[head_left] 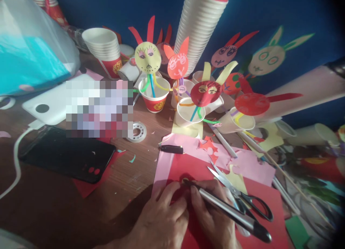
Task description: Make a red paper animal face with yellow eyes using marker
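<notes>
My right hand grips a silver and black pen, its tip pointing left and down near my left fingertips. My left hand has bent fingers pressed down on a small paper piece with a yellowish mark, mostly hidden by the fingers. Both hands rest over red paper, which lies on pink paper. Partly open scissors with black handles lie right beside my right hand, over a pale yellow scrap. A black pen cap sits on the pink paper.
Paper cups with rabbit-like paper faces, such as a yellow one and a dark red one, stand behind. A tall cup stack rises at the back. At left lie a black phone, a white device and a tape roll.
</notes>
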Tool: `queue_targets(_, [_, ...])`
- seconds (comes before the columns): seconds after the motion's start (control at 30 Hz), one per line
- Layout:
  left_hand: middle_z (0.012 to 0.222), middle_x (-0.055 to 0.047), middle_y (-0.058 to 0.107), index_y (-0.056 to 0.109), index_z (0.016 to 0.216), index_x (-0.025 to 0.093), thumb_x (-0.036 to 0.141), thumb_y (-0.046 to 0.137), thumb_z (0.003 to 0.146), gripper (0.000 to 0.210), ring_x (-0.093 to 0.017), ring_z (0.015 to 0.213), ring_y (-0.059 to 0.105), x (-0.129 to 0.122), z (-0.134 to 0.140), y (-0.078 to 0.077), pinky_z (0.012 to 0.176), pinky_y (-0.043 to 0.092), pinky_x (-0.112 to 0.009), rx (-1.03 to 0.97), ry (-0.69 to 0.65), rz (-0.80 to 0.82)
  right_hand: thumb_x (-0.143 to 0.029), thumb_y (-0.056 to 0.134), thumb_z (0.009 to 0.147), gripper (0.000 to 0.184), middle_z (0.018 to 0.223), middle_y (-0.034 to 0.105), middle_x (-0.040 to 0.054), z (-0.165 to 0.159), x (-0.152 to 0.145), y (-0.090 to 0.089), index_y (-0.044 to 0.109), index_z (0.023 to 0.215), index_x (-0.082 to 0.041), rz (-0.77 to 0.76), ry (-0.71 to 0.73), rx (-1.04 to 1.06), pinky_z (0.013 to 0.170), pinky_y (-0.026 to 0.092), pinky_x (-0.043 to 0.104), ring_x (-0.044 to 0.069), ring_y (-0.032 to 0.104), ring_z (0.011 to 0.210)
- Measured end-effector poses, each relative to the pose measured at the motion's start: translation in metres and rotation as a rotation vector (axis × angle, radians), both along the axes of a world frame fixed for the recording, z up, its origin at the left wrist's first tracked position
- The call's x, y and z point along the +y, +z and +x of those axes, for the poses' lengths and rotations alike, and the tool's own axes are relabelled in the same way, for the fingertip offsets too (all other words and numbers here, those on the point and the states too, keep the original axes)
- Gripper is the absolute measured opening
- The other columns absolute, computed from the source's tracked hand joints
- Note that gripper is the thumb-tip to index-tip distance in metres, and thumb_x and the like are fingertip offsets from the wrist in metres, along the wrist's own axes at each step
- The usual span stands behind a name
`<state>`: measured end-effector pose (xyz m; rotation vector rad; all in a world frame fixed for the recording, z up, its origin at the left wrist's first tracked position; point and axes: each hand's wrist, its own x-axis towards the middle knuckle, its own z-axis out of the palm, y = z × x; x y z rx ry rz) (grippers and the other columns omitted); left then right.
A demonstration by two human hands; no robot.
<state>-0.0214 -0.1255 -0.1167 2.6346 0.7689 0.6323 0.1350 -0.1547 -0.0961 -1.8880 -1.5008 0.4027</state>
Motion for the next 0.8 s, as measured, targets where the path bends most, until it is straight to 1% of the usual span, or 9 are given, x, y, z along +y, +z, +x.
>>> queue_targets(0.13, [0.1,-0.004,0.066,0.067,0.092,0.017,0.029,0.054,0.09,0.018,-0.027,0.111,0.048,-0.0003,-0.0007,0.0008,0.089,0.043,-0.037,0.022,-0.009,-0.009,-0.032,0.056,0.089,0.012,0.062,0.069,-0.0027,-0.0011,-0.0001,0.0013,0.059,0.08,-0.024,-0.032,-0.02,-0.005,0.06,0.041,0.03,0.016,0.063,0.054])
queue_targets(0.27, [0.098,-0.006,0.066,0.067,0.092,0.017,0.031,0.053,0.091,0.02,-0.028,0.112,0.046,0.0003,-0.001,0.0012,0.089,0.044,-0.038,0.05,-0.033,-0.014,-0.03,0.057,0.088,0.013,0.059,0.068,-0.0042,-0.001,0.001,0.0016,0.06,0.079,-0.023,-0.009,-0.027,0.022,0.059,0.042,0.029,0.014,0.06,0.048])
queue_targets(0.4, [0.099,-0.005,0.065,0.067,0.09,0.018,0.03,0.052,0.091,0.018,-0.027,0.112,0.045,0.0011,-0.0007,0.0015,0.089,0.042,-0.038,0.039,-0.015,-0.025,-0.032,0.056,0.089,0.014,0.058,0.067,-0.0042,-0.0011,0.0006,0.0015,0.059,0.079,-0.023,-0.017,-0.03,0.028,0.059,0.043,0.03,0.014,0.058,0.047])
queue_targets(0.5, [0.1,-0.005,0.065,0.067,0.091,0.019,0.029,0.05,0.091,0.019,-0.026,0.113,0.045,0.0006,-0.0001,0.001,0.089,0.042,-0.037,0.024,-0.001,-0.018,-0.034,0.056,0.089,0.014,0.058,0.066,-0.0034,-0.0002,-0.0013,0.0003,0.058,0.079,-0.024,-0.01,-0.031,0.009,0.06,0.042,0.032,0.016,0.059,0.049])
queue_targets(0.63, [0.1,-0.006,0.064,0.068,0.093,0.019,0.03,0.052,0.09,0.019,-0.027,0.113,0.044,-0.0006,0.0004,-0.0005,0.089,0.042,-0.037,0.05,-0.004,0.001,-0.034,0.057,0.089,0.011,0.064,0.068,-0.001,0.0014,-0.0041,-0.0007,0.059,0.082,-0.025,-0.031,-0.033,-0.022,0.061,0.041,0.033,0.018,0.059,0.057])
queue_targets(0.8, [0.105,-0.006,0.065,0.068,0.094,0.02,0.032,0.05,0.092,0.022,-0.027,0.113,0.045,0.0008,-0.0001,0.0008,0.088,0.042,-0.037,0.061,-0.009,0.0,-0.036,0.055,0.09,0.015,0.061,0.067,-0.0017,0.0017,-0.0047,-0.0003,0.058,0.08,-0.025,-0.051,-0.042,-0.006,0.059,0.042,0.032,0.018,0.057,0.055])
